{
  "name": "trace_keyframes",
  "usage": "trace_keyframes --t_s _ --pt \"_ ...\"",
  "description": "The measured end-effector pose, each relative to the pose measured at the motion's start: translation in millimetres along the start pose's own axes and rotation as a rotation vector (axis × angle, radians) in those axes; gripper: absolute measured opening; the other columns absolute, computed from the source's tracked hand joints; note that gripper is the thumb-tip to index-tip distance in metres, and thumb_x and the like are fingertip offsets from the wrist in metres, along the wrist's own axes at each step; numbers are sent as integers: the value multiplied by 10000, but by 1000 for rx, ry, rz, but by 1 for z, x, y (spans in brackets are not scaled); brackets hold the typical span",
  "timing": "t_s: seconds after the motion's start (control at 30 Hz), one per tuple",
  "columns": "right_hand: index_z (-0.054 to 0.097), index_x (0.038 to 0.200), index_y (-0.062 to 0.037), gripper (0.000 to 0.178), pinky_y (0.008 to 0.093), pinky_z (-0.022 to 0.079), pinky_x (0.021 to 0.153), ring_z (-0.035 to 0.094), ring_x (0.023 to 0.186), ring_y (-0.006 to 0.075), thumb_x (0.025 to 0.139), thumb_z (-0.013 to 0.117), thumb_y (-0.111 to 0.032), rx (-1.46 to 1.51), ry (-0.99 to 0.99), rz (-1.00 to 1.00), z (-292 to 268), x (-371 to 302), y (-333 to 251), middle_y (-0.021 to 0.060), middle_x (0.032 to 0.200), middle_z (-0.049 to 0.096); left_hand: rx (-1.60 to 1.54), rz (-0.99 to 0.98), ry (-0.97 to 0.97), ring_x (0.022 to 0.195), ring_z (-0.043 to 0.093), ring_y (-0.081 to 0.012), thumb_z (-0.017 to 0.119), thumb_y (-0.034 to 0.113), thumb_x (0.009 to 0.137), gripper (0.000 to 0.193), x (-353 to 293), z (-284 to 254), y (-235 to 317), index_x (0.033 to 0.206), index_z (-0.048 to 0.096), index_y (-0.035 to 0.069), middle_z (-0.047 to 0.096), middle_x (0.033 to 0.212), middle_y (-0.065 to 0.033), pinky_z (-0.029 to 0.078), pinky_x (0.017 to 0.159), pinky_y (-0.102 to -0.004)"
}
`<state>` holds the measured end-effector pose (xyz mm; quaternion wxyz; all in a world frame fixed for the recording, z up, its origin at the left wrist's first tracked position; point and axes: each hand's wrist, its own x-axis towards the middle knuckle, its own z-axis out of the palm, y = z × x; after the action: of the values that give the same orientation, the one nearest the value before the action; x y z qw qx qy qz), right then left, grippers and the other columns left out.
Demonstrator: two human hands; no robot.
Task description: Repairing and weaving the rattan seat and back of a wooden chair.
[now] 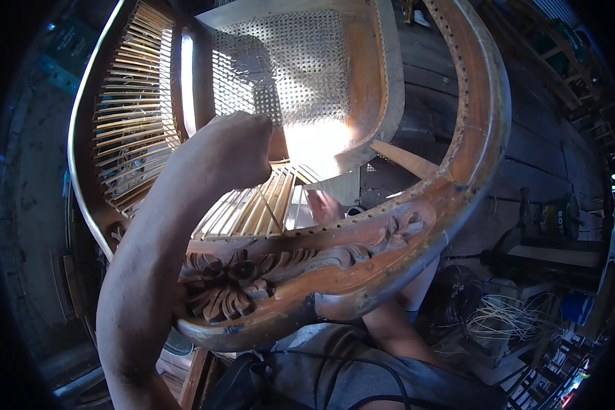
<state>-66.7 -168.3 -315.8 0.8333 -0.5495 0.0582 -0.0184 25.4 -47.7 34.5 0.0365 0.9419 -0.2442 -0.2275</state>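
A carved wooden chair frame [482,137] curves around in front of me, with small holes along its inner edge. Pale cane strands [260,208] are strung side by side between its near rail and the seat edge. My left hand [242,147] reaches over the near rail to the seat edge at the top of these strands. Its fingers are curled closed, and whatever they hold is hidden. My right hand [326,207] comes from below, behind the near rail, beside the rightmost strands. Its partly visible fingers look stretched out, with no object discernible in them.
The woven cane seat [314,68] has a darker, damaged-looking patch. More strands [133,102] span the left side of the frame. A wooden strut [406,160] joins seat and rim. Coiled cane [509,321] lies at the lower right, near a dark stool [547,256].
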Motion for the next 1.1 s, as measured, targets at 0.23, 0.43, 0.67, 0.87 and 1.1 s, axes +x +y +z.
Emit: trace_keyframes --t_s 0.23,0.43,0.67,0.87,1.1 --pt "623 1135 -19 269 374 492 822 624 888 329 873 567 -44 -906 -36 -739 33 41 -139 148 946 677 102 135 210 620 678 -301 579 9 725 114 10 9 -7 678 622 -86 626 624 -229 546 632 -397" --pt "649 1011 -22 199 387 491 752 631 794 342 827 584 -62 -1011 -702 -248 44 106 -161 184 859 663 -47 31 157 717 671 -296 611 60 758 133 7 2 -10 786 636 -67 652 737 -215 532 675 -389" --pt "482 1115 37 487 443 523 744 636 790 378 709 709 -107 -1194 -398 -447 15 118 -106 221 834 617 -64 104 33 923 648 -314 612 65 768 243 10 6 -4 983 614 -50 650 922 -216 522 823 -381" --pt "543 1068 -16 371 457 474 862 597 942 396 749 690 -136 -1401 -405 -308 23 86 -114 228 939 617 -263 19 -32 587 666 -197 610 52 831 198 13 3 -2 992 622 -62 692 819 -157 546 559 -335" --pt "556 870 -11 183 461 459 736 563 769 381 871 554 -194 -1008 -25 -337 31 40 -125 171 780 589 -106 145 10 730 680 -261 589 113 876 180 14 17 -9 873 678 -43 686 822 -200 533 673 -369"
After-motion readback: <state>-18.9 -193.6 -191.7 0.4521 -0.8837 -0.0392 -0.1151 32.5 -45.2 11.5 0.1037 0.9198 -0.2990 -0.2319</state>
